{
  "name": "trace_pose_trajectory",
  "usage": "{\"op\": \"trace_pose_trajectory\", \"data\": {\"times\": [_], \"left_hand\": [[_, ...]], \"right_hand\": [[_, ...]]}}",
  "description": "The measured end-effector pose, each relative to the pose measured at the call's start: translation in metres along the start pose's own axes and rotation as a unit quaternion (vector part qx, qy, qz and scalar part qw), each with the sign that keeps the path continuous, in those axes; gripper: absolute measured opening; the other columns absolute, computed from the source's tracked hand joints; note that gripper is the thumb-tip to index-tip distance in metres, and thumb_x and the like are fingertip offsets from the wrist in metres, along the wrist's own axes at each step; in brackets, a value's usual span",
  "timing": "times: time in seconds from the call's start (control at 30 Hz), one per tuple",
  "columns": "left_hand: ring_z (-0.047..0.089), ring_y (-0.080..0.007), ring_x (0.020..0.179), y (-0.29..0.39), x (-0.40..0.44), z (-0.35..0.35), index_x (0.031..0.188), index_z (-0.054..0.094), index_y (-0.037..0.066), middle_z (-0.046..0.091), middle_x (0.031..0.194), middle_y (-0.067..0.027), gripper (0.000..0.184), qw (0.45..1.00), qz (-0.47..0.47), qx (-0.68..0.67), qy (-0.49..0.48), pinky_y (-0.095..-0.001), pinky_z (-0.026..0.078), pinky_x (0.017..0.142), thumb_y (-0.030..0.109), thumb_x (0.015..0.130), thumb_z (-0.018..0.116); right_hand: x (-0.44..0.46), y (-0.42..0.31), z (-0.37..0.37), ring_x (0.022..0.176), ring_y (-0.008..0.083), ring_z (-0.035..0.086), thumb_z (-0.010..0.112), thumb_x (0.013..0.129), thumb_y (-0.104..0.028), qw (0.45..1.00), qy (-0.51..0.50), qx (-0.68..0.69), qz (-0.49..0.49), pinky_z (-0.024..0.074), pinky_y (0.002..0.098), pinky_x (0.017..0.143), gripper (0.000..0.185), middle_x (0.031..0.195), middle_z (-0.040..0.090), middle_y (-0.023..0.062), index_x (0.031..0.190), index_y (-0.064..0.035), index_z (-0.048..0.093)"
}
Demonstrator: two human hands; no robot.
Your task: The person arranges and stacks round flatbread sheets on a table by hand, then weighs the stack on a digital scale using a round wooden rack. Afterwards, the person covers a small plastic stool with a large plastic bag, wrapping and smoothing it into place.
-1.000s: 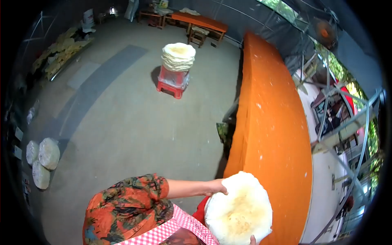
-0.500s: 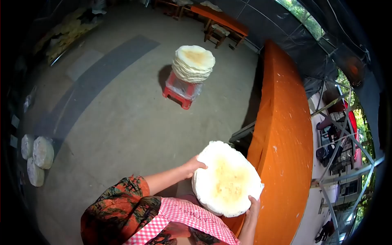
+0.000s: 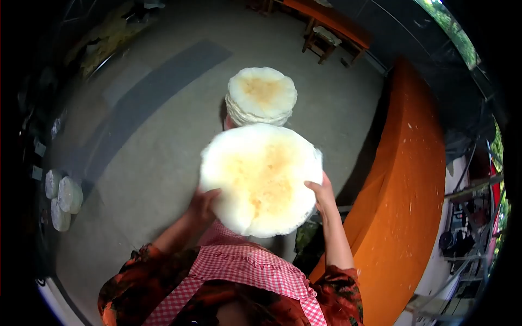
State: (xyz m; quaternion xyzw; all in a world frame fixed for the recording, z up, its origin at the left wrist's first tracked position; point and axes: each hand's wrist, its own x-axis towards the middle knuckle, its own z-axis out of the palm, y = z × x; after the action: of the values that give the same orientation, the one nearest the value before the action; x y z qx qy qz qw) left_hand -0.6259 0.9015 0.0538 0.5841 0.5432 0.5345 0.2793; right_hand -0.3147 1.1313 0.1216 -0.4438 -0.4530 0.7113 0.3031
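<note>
Out in front of me I carry a thick, round white stack of flatbread-like discs (image 3: 261, 179), browned in patches on top. My left hand (image 3: 204, 205) grips its left edge, thumb over the top. At the right edge, my right hand (image 3: 322, 194) holds on with the thumb on top and the fingers hidden beneath. Just beyond stands a second stack of similar white discs (image 3: 262, 95), also browned in the middle. The carried stack hides most of the red stool under that one.
A long table with an orange cover (image 3: 405, 179) runs along my right side. Several white, plastic-wrapped round bundles (image 3: 70, 194) lie on the floor at left. Farther back are another orange-topped table (image 3: 331, 20) and a small wooden stool (image 3: 321, 46).
Both hands have swung the held stack left and forward, away from the orange-covered table. It now overlaps the red stool in view. My body has turned toward the standing stack.
</note>
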Motion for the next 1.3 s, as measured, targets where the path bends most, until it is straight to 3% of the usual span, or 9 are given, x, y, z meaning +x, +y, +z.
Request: {"op": "trace_pose_trajectory", "data": {"times": [0.07, 0.17, 0.23, 0.33, 0.4, 0.53, 0.97, 1.27, 1.3], "left_hand": [[0.058, -0.0247, 0.106, 0.008, 0.027, 0.008, 0.115, 0.053, 0.0, 0.059, 0.115, -0.0137, 0.028, 0.876, -0.284, -0.363, 0.141, -0.0385, 0.047, 0.089, 0.008, 0.089, 0.052], [0.059, -0.026, 0.104, -0.119, 0.01, 0.002, 0.12, 0.055, -0.004, 0.063, 0.112, -0.0123, 0.043, 0.876, -0.227, -0.419, 0.077, -0.039, 0.048, 0.09, 0.019, 0.085, 0.06], [0.059, -0.025, 0.104, -0.181, 0.005, 0.02, 0.121, 0.056, -0.002, 0.062, 0.115, -0.0107, 0.043, 0.923, -0.218, -0.212, 0.234, -0.0391, 0.049, 0.09, 0.021, 0.085, 0.061], [0.058, -0.0277, 0.109, -0.146, 0.097, 0.033, 0.127, 0.051, 0.001, 0.061, 0.119, -0.0121, 0.041, 0.917, -0.224, -0.076, 0.321, -0.0426, 0.048, 0.093, 0.009, 0.086, 0.057], [0.055, -0.0295, 0.114, -0.134, 0.156, 0.043, 0.133, 0.046, 0.003, 0.058, 0.123, -0.0139, 0.046, 0.658, -0.335, -0.469, 0.486, -0.0464, 0.046, 0.098, 0.002, 0.087, 0.053], [0.054, -0.0271, 0.117, -0.1, 0.233, 0.051, 0.135, 0.044, 0.005, 0.055, 0.127, -0.0098, 0.05, 0.67, -0.256, -0.423, 0.553, -0.0441, 0.045, 0.097, 0.003, 0.086, 0.058], [0.051, -0.0278, 0.117, -0.027, 0.349, 0.119, 0.135, 0.04, 0.006, 0.052, 0.127, -0.0113, 0.057, 0.418, -0.224, -0.334, 0.814, -0.0455, 0.043, 0.1, 0.004, 0.083, 0.064], [0.058, -0.0181, 0.09, -0.119, 0.32, 0.192, 0.102, 0.056, 0.012, 0.06, 0.097, -0.002, 0.017, 0.334, -0.231, -0.519, 0.753, -0.0379, 0.05, 0.08, 0.014, 0.088, 0.065], [0.057, -0.017, 0.077, -0.12, 0.314, 0.181, 0.094, 0.056, 0.013, 0.057, 0.082, -0.0005, 0.013, 0.251, -0.285, -0.493, 0.783, -0.0364, 0.049, 0.072, 0.013, 0.087, 0.067]], "right_hand": [[0.075, -0.027, 0.02, 0.105, 0.0238, 0.061, 0.061, 0.076, 0.008, 0.997, -0.076, -0.029, 0.0, 0.0507, 0.0347, 0.088, 0.058, 0.119, 0.06, 0.0132, 0.132, 0.0003, 0.047], [0.181, -0.063, 0.058, 0.106, 0.0197, 0.06, 0.06, 0.076, 0.009, 0.979, -0.191, -0.068, 0.016, 0.0483, 0.034, 0.092, 0.059, 0.119, 0.061, 0.0098, 0.133, -0.0018, 0.047], [0.253, -0.064, 0.075, 0.107, 0.0189, 0.059, 0.06, 0.077, 0.008, 0.967, -0.237, -0.092, 0.031, 0.0476, 0.034, 0.093, 0.059, 0.12, 0.061, 0.0089, 0.134, -0.003, 0.047], [0.357, -0.089, 0.111, 0.109, 0.0181, 0.058, 0.06, 0.077, 0.007, 0.937, -0.304, -0.168, 0.025, 0.0466, 0.0334, 0.095, 0.061, 0.121, 0.061, 0.0078, 0.135, -0.0047, 0.047], [0.399, -0.102, 0.118, 0.113, 0.0189, 0.055, 0.063, 0.077, 0.005, 0.911, -0.345, -0.21, 0.08, 0.0455, 0.0322, 0.096, 0.066, 0.125, 0.059, 0.0079, 0.139, -0.0058, 0.044], [0.483, -0.116, 0.133, 0.122, 0.0217, 0.048, 0.065, 0.075, 0.0, 0.861, -0.424, -0.279, -0.019, 0.0394, 0.0348, 0.103, 0.068, 0.133, 0.052, 0.0101, 0.138, -0.0008, 0.042], [0.577, -0.119, 0.26, 0.113, 0.0185, 0.054, 0.064, 0.078, 0.0, 0.687, -0.669, -0.179, 0.222, 0.0439, 0.0327, 0.097, 0.063, 0.124, 0.056, 0.0081, 0.137, -0.0007, 0.042], [0.616, -0.025, 0.349, 0.097, 0.0202, 0.063, 0.072, 0.075, -0.006, 0.611, -0.64, -0.446, 0.135, 0.0494, 0.0336, 0.086, 0.043, 0.107, 0.065, 0.0106, 0.115, 0.0005, 0.057], [0.601, -0.014, 0.357, 0.096, 0.0202, 0.063, 0.072, 0.075, -0.006, 0.615, -0.627, -0.467, 0.102, 0.0495, 0.0334, 0.086, 0.043, 0.107, 0.065, 0.0105, 0.115, 0.0002, 0.057]]}}
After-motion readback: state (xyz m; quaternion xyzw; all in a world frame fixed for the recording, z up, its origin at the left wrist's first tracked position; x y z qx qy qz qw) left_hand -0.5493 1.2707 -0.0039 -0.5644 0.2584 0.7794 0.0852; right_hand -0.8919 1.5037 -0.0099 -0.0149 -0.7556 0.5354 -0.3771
